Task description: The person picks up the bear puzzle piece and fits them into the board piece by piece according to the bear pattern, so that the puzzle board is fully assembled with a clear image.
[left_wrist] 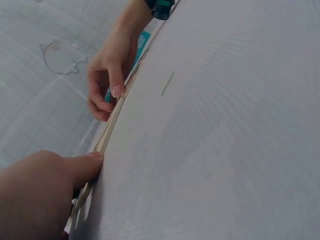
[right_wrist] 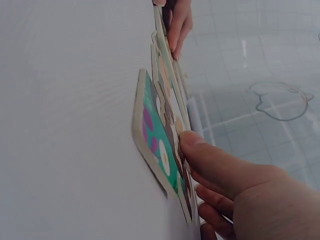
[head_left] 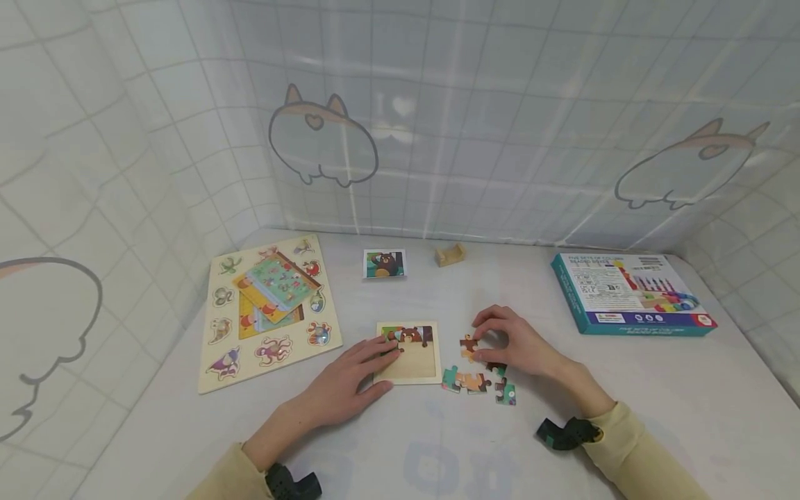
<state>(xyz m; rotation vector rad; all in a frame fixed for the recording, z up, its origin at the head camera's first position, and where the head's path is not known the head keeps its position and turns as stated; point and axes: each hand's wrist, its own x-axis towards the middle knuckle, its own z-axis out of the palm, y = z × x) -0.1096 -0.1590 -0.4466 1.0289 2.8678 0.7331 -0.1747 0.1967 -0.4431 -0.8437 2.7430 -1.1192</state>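
A small wooden puzzle tray [head_left: 406, 371] lies in the middle of the table, its top strip filled with pieces that show a brown bear. My left hand [head_left: 350, 378] rests on its left side, fingers extended over the pieces and thumb at the lower left corner. In the left wrist view that thumb [left_wrist: 87, 167] touches the tray's edge. Right of the tray, my right hand [head_left: 515, 340] pinches a brown and orange puzzle piece [head_left: 468, 347] between thumb and fingers. Several loose pieces lie just below, among them a green one with a white flower [right_wrist: 162, 155].
At the left lies a wooden animal board [head_left: 269, 354] with puzzle sheets [head_left: 278, 285] on it. A bear picture card [head_left: 384, 264] and a small wooden stand [head_left: 450, 255] sit at the back. A teal-edged box [head_left: 631, 292] lies on the right.
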